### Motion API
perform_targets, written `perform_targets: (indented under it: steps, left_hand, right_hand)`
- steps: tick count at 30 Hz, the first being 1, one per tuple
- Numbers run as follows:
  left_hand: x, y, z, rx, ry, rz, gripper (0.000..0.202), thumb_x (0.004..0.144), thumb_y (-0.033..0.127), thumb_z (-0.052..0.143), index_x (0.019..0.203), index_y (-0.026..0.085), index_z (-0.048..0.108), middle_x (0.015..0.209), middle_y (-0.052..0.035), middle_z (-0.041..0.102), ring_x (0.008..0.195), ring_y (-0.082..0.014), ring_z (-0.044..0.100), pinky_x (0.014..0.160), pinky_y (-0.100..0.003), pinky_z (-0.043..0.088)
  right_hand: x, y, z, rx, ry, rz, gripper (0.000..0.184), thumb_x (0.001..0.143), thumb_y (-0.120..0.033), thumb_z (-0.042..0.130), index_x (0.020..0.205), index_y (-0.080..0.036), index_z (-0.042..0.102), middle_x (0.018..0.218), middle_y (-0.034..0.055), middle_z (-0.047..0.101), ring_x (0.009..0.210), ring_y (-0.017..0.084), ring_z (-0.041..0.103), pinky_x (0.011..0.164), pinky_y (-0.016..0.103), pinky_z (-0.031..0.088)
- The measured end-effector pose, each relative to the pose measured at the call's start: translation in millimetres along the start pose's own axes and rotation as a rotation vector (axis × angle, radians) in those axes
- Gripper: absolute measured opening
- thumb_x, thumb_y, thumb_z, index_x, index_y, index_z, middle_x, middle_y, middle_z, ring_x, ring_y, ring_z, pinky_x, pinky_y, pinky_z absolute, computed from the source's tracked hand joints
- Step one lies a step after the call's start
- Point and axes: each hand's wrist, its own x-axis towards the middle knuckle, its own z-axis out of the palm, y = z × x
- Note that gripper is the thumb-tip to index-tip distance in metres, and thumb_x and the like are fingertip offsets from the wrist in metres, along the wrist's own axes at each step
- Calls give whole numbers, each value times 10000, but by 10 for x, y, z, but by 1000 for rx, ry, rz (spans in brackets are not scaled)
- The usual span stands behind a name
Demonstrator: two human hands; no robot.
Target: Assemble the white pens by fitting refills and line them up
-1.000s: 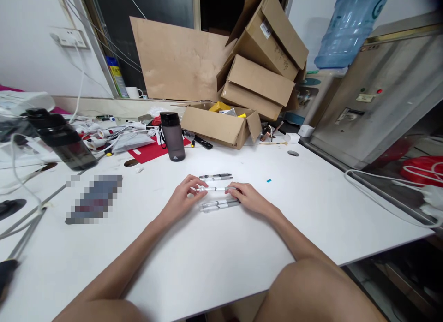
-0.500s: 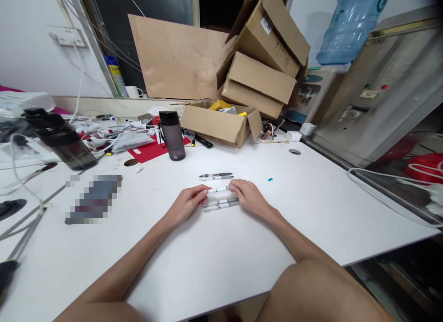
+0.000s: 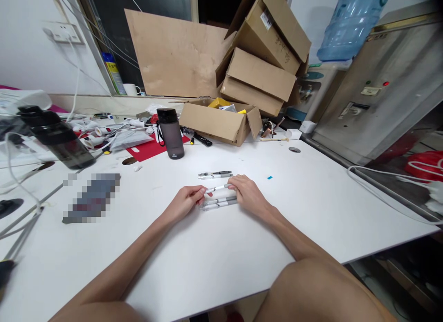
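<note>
Between my two hands is a white and grey pen (image 3: 217, 188), held at both ends. My left hand (image 3: 185, 202) pinches its left end, and my right hand (image 3: 248, 194) grips the grey right end. Just below, on the white table, lie two more white and grey pens (image 3: 218, 204) side by side, their right ends partly hidden by my right hand. Farther back, a dark pen (image 3: 214, 173) and a light pen (image 3: 212, 176) lie close together.
A small blue scrap (image 3: 269, 177) lies on the white table (image 3: 207, 266) to the right. Behind stand a dark bottle (image 3: 172, 136) and an open cardboard box (image 3: 211, 121). A blurred-out dark object (image 3: 93, 197) is at left, near a lying bottle (image 3: 62, 142).
The held pen tilts a little more, its right end slightly higher as my right hand lifts. The whole view has shifted slightly. The pens on the table stay in place.
</note>
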Motion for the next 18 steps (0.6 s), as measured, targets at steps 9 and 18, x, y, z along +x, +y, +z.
perform_targets:
  steps: [9, 18]
  left_hand:
    - [-2, 13, -38, -53, -38, -2, 471, 983, 524, 484, 718, 159, 619, 590, 35, 442, 572, -127, 356, 594, -268, 265]
    - [7, 3, -40, -140, -105, -84, 441, 960, 516, 484, 731, 162, 612, 570, 46, 382, 530, -116, 268, 567, -283, 197]
  right_hand:
    - [-13, -1, 17, -84, 32, -55, 251, 923, -16, 415, 851, -208, 560, 804, 49, 621, 788, 225, 520, 763, 326, 388]
    - [-11, -21, 7, -110, 24, -96, 263, 897, 21, 419, 843, -204, 545, 807, 48, 610, 789, 213, 512, 757, 313, 366]
